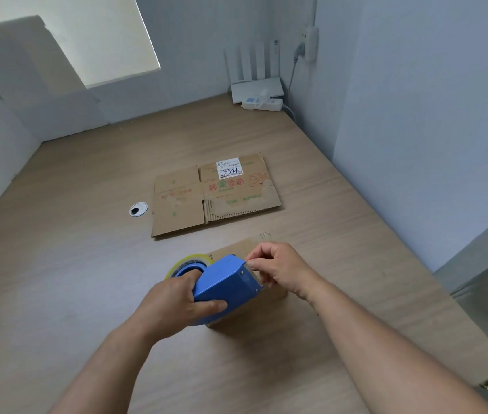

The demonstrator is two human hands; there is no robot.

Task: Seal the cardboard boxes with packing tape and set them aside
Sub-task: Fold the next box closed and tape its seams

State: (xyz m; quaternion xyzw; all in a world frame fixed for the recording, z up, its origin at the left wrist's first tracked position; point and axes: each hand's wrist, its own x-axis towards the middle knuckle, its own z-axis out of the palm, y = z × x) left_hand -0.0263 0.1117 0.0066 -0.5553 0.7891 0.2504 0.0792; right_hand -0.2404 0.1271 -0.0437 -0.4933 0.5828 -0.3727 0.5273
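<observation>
Left grip [174, 303] was wrapped round the blue tape dispenser [224, 285], thumb along its near side and fingers curled over the top beside the roll. The roll of clear tape [186, 261], yellowish at the rim, sat at the dispenser's far-left end. My right grip [281, 270] had come in from the other side, thumb and forefinger pinched together right at the dispenser's toothed cutter edge, the other fingers curled. Whether a tape end lay between those fingertips I could not tell; the tape was too clear to see.

Under both grips was the small cardboard box [233, 248], resting on the wooden surface [72, 264], mostly hidden by the dispenser, which was held just above it. Whether the two touched I could not tell.

Farther out, well apart from that, a flattened cardboard box [183, 210] lay flat on the surface, a white label [229, 168] on its far panel. Just to its left, a round cable grommet [138, 209] was set into the surface. In the far corner stood a white router [257, 88] with a power strip [262, 103] in front of it.
</observation>
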